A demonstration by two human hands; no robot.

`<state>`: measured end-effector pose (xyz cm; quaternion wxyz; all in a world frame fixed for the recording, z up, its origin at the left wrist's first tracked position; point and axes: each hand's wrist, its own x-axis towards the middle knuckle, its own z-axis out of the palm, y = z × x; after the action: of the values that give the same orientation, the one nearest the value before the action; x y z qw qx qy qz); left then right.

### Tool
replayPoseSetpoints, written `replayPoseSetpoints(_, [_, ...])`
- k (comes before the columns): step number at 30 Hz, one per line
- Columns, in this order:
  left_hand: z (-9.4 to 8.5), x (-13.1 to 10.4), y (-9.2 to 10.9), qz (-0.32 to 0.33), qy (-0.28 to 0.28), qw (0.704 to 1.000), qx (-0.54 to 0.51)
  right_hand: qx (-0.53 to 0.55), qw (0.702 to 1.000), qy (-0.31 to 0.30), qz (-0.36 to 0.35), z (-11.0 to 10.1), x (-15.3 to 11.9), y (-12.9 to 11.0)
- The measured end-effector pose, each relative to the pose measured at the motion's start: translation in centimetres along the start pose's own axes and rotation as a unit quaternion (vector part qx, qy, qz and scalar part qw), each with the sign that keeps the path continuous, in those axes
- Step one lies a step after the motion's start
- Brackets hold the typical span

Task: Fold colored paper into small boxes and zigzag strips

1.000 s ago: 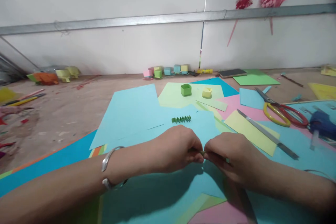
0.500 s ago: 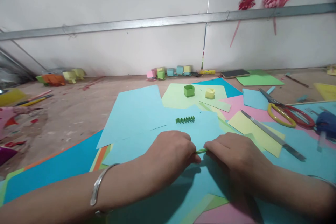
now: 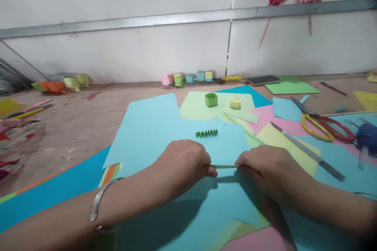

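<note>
A narrow green paper strip stretches between my two hands, just above the light blue paper. My left hand pinches its left end between thumb and fingers. The other end sits in the closed fingers of my right hand. Beyond the hands lies a zigzag-folded green paper strip. Farther back, a small green paper box and a smaller yellow paper piece stand on a pale green sheet.
Scissors with yellow and red handles lie at the right, near a knife-like metal blade. A dark phone rests by the wall. Small folded paper blocks line the back, and pens lie at the far left.
My hands have moved apart, so a longer stretch of the green paper strip shows between them. Both still grip it. The view has shifted slightly.
</note>
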<state>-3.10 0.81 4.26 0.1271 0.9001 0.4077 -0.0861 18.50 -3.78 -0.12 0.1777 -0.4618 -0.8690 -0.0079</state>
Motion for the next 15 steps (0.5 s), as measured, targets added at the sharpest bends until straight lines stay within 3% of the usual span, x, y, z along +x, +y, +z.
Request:
replayPoseSetpoints(7, [-0.7, -0.1, -1.3, 0.021, -0.024, 0.998, -0.062, 0.032, 0.996, -0.061, 0.058, -0.5, 0.7, 0.5])
replayPoseSetpoints(11, [-1.3, 0.3, -2.2, 0.024, -0.088, 0.981, -0.169, 0.1, 0.984, -0.114, 0.097, -1.3, 1.3, 0.5])
replayPoseSetpoints(15, [-1.6, 0.7, -3.0, 0.002, -0.139, 0.969, -0.202, 0.122, 0.977, -0.137, 0.112, -1.8, 1.6, 0.4])
